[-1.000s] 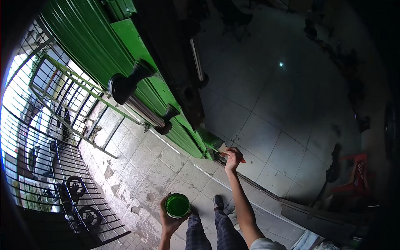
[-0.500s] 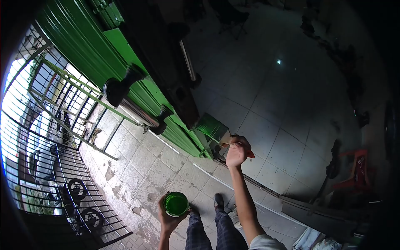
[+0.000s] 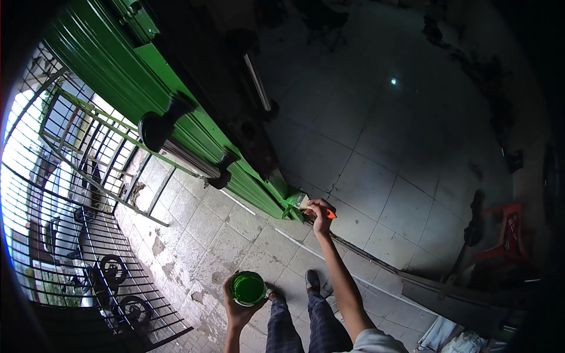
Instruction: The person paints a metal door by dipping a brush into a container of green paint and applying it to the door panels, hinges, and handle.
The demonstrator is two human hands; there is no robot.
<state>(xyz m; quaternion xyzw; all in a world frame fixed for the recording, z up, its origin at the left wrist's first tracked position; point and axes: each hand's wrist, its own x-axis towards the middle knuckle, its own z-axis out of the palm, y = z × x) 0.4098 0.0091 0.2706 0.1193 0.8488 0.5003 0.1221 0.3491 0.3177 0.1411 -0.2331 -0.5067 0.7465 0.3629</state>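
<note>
My left hand (image 3: 234, 309) is wrapped round a can of green paint (image 3: 248, 288), held upright with its open top facing me. In my right hand (image 3: 321, 215) is a paintbrush (image 3: 303, 202) with a bright orange handle end. Its bristles are at the lower edge of the glossy green door (image 3: 253, 192) and seem to touch it. Green paint shows around the bristles. The exact contact is hard to make out. A long metal door handle (image 3: 191, 159) with dark mounts stands out from the door, left of the brush.
A metal ladder (image 3: 126, 138) stands at the left before a barred gate (image 3: 65, 235), with motorcycles beyond it. A floor track (image 3: 376, 259) runs from the door's foot to the lower right. On the dark right side is a red chair (image 3: 503, 235). My feet are on pale tiles (image 3: 206, 253).
My right hand has moved left and turned, bringing the brush in against the door's lower edge. My left hand and the paint can have stayed nearly still. The view has shifted slightly.
</note>
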